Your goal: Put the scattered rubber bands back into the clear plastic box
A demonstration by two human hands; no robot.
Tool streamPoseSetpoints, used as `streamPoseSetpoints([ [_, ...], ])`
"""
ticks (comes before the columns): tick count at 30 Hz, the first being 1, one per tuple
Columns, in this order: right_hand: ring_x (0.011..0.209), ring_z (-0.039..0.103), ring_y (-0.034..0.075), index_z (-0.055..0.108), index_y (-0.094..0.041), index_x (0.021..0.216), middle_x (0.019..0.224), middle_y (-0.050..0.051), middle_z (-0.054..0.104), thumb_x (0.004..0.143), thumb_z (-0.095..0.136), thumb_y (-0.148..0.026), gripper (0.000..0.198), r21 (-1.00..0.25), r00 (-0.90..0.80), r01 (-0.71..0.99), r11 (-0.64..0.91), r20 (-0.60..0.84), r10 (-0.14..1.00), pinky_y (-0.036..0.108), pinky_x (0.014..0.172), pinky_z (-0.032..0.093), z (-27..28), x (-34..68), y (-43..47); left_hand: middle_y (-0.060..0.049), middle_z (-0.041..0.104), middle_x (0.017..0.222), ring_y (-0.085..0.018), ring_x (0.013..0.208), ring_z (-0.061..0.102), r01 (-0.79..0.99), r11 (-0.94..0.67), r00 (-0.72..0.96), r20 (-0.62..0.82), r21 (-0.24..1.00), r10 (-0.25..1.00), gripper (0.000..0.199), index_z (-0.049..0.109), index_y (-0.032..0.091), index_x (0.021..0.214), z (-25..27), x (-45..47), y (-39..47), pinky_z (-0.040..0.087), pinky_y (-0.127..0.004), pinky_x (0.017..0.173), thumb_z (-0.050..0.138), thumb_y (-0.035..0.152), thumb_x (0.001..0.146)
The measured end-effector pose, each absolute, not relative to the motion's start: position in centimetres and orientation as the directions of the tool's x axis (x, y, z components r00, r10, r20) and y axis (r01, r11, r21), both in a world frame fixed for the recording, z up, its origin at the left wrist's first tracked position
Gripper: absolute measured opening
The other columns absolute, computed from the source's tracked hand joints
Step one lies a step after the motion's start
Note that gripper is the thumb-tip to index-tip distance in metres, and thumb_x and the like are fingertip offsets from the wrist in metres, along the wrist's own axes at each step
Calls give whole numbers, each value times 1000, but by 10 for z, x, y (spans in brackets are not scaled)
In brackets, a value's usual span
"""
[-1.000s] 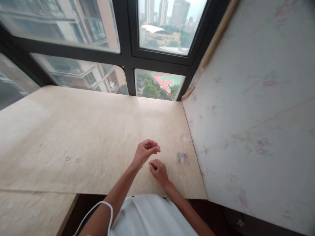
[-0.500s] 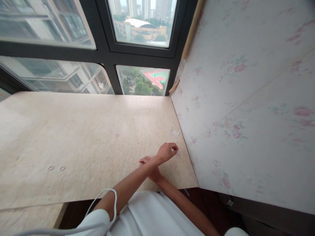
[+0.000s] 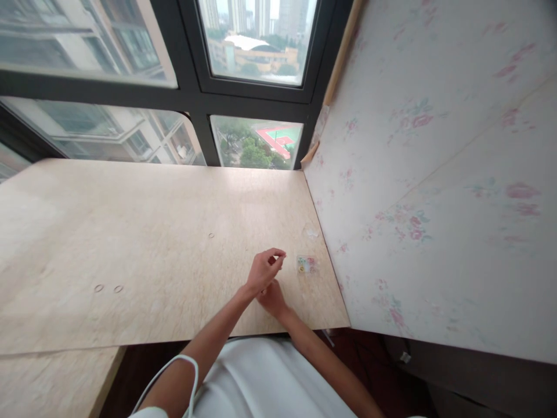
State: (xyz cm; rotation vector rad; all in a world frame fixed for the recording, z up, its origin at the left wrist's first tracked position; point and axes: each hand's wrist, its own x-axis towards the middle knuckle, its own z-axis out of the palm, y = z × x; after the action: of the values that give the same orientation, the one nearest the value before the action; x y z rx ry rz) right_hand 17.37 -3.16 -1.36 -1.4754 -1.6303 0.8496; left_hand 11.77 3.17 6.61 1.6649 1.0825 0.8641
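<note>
My left hand (image 3: 265,271) is above the table, thumb and forefinger pinched together. Whatever is between those fingertips, if anything, is too small to make out. Just below it is my right hand (image 3: 273,299), its fingers mostly hidden behind the left. To the right of both hands lies a small clear plastic box (image 3: 307,265) with tiny coloured pieces inside. A thin ring (image 3: 211,235) rests on the table beyond the hands. Two more thin rings, a left one (image 3: 99,288) and a right one (image 3: 118,289), lie side by side farther left.
A crumpled clear plastic piece (image 3: 310,231) lies by the flowered wall (image 3: 409,174). The pale table (image 3: 165,249) runs back to a dark-framed window (image 3: 256,96). A white cable (image 3: 195,383) loops round my left arm.
My left hand has moved left, off the plastic box, which now shows. The right hand's fingers, visible before at the left, are now covered by the left hand. The view has shifted slightly.
</note>
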Motion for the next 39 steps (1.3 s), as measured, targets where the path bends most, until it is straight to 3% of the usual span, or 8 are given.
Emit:
streamPoseSetpoints([
  [6, 59, 58, 12, 68, -20, 86, 80, 2, 68, 79, 53, -20, 17, -912, -62, 406, 61, 39, 997, 24, 59, 48, 2, 176, -30, -3, 72, 78, -14, 61, 65, 307, -68, -14, 75, 949, 997, 17, 67, 18, 85, 42, 28, 19, 51, -23, 56, 56, 29, 80],
  [10, 47, 59, 12, 67, -18, 91, 76, 2, 69, 83, 52, -31, 22, -926, -116, 378, -11, -59, 991, 21, 39, 42, 8, 171, -14, -4, 71, 79, -14, 60, 62, 492, -102, -120, 184, 864, 976, 17, 67, 19, 85, 18, -19, -6, 50, -26, 59, 53, 28, 80],
  [14, 54, 64, 11, 65, -18, 98, 90, 4, 69, 84, 52, -33, 24, -908, -160, 420, 5, -68, 985, 21, 44, 46, 16, 150, 24, -3, 71, 80, -15, 65, 64, 522, -90, -176, 211, 848, 962, 17, 66, 19, 85, 6, -45, -28, 51, -27, 63, 51, 27, 82],
  [19, 59, 63, 9, 62, -19, 108, 102, 3, 67, 85, 55, -21, 25, -809, -240, 579, 96, -56, 969, 23, 58, 52, 28, 101, 95, -3, 70, 78, -16, 65, 64, 487, -81, -161, 181, 869, 970, 17, 65, 20, 85, -1, -51, -28, 51, -27, 62, 49, 26, 83],
  [24, 95, 63, 19, 61, -16, 112, 113, 7, 63, 90, 61, -28, 25, -619, -258, 774, 133, -117, 959, 38, 82, 53, 31, 58, 151, -3, 68, 76, -17, 66, 64, 507, -135, -86, 206, 851, 975, 17, 64, 20, 85, -6, -52, -27, 51, -28, 63, 48, 26, 85],
  [32, 100, 61, 21, 57, -18, 120, 121, 8, 59, 93, 58, -33, 32, -440, -294, 879, 182, -200, 935, 41, 84, 53, 30, 49, 171, -4, 69, 80, -16, 69, 64, 458, -144, -95, 209, 877, 973, 17, 64, 20, 86, -7, -55, -31, 51, -28, 63, 48, 25, 86],
  [39, 98, 62, 20, 57, -17, 119, 118, 8, 60, 92, 59, -34, 31, -491, -354, 840, 231, -173, 919, 41, 83, 53, 29, 70, 151, -4, 69, 82, -17, 71, 64, 454, -145, -65, 195, 879, 979, 17, 64, 20, 87, -9, -56, -29, 51, -29, 66, 48, 24, 85],
])
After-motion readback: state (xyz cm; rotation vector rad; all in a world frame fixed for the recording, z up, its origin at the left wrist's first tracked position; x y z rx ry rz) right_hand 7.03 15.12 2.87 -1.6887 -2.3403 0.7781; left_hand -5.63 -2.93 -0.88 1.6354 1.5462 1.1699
